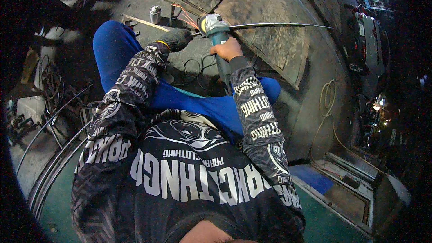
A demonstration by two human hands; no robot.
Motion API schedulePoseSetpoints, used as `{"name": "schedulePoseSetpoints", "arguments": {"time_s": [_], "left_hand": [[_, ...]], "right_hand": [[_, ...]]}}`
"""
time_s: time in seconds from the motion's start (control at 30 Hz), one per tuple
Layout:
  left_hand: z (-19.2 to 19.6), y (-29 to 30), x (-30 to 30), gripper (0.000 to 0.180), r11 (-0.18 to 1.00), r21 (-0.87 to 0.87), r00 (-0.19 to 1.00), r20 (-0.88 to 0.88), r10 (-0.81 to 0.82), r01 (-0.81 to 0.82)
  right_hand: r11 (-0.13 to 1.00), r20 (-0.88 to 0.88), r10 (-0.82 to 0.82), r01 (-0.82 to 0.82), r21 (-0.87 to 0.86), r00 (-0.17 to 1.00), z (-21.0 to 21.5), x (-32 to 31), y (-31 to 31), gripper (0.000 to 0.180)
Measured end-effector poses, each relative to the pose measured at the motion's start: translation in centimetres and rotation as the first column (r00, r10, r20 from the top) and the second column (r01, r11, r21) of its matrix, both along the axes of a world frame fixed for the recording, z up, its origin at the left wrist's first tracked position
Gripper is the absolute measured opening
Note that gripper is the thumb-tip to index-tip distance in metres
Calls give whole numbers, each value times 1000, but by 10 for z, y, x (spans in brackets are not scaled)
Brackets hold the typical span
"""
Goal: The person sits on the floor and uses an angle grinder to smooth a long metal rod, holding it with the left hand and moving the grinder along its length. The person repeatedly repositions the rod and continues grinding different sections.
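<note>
You have the work under way, it seems: orange sparks [185, 16] fly up beyond your left fingers, so the disc is likely biting metal, but how much is ground and how much is left cannot be told, since the grinder's head hides the contact. The fingers of your right hand [228, 48] are wrapped round one angle grinder [219, 36], its head just beyond them. Your gloved left hand [177, 41], left of that head, has its fingers closed on one thin metal piece [196, 34]; whether this joins the one long rod [281, 24] reaching out to the right beyond your right fingers, you cannot tell here. Count also one silver can [155, 14] and one narrow wooden stick [146, 22], both beyond and left of your left fingers, and one broad wooden board [281, 40] right of your right fingers.
</note>
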State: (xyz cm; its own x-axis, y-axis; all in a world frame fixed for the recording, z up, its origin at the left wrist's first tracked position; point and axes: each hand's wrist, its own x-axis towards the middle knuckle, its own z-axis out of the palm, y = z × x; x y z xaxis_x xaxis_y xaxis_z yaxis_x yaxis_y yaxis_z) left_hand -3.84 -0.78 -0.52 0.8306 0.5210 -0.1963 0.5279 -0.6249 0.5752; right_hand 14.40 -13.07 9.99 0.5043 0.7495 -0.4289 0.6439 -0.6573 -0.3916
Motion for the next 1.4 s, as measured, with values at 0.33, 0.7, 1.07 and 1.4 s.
{"name": "schedulePoseSetpoints", "arguments": {"time_s": [0.33, 0.7, 1.07, 1.4], "left_hand": [[15, -4, -1, 29, 995, -54, 993, 71, 90, -86], [91, -19, 4, 35, 939, -186, 950, -178, 258, -290], [12, 4, 22, 39, 935, -241, 964, -130, 233, -259], [40, 17, 44, 32, 929, -257, 963, -98, 250, -267]], "right_hand": [[998, 66, -67, 67, 6, 996, -7, 16, -2, 74], [976, -46, -202, 197, -92, 978, 7, 122, 2, 74], [951, 108, 188, -154, -267, 976, -31, 281, 13, 34], [986, 41, 44, -36, -165, 998, -37, 420, 30, 32]]}}
